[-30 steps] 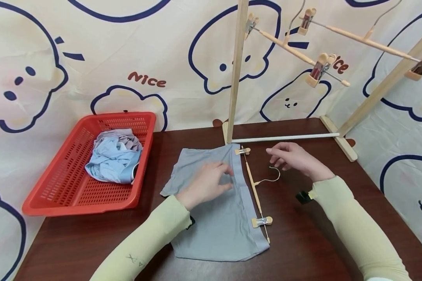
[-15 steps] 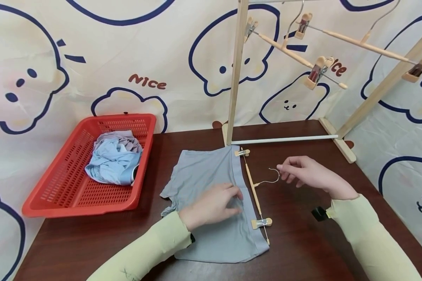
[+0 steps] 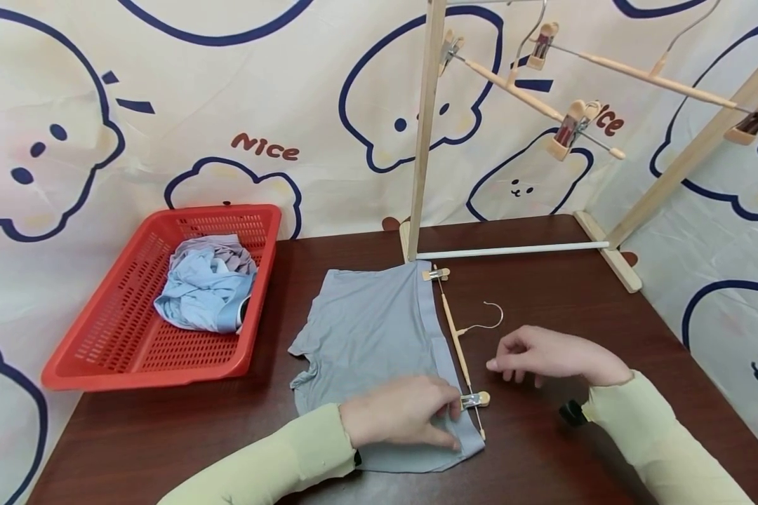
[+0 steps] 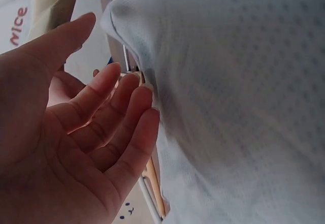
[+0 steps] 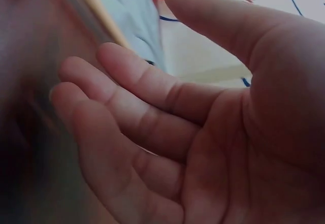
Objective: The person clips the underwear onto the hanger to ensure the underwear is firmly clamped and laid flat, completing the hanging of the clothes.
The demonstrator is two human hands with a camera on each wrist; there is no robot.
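Note:
A pair of grey-blue underpants [image 3: 366, 337] lies flat on the dark table, its waistband toward the right. Two clips of a wooden clip hanger [image 3: 454, 337] grip that waistband, and the wire hook points right. Over the lower part of the waistband is my left hand [image 3: 407, 414], beside the near clip [image 3: 475, 400]; its fingers are loosely bent and hold nothing. In the left wrist view its fingertips are close to the cloth; whether they touch it I cannot tell. Right of the hanger hovers my right hand [image 3: 552, 356], fingers relaxed, with nothing in it.
A red plastic basket [image 3: 262, 294] with crumpled light-blue and mauve clothes [image 3: 205, 284] stands at the left. Behind the hanger rises a wooden rack [image 3: 420, 140] with a white bottom bar [image 3: 512, 250]. Two more clip hangers [image 3: 512, 88] hang from it at upper right.
My left hand has moved down along the waistband to the near clip. My right hand has shifted right and then down, away from the hook. The underpants' left edge has become slightly rumpled.

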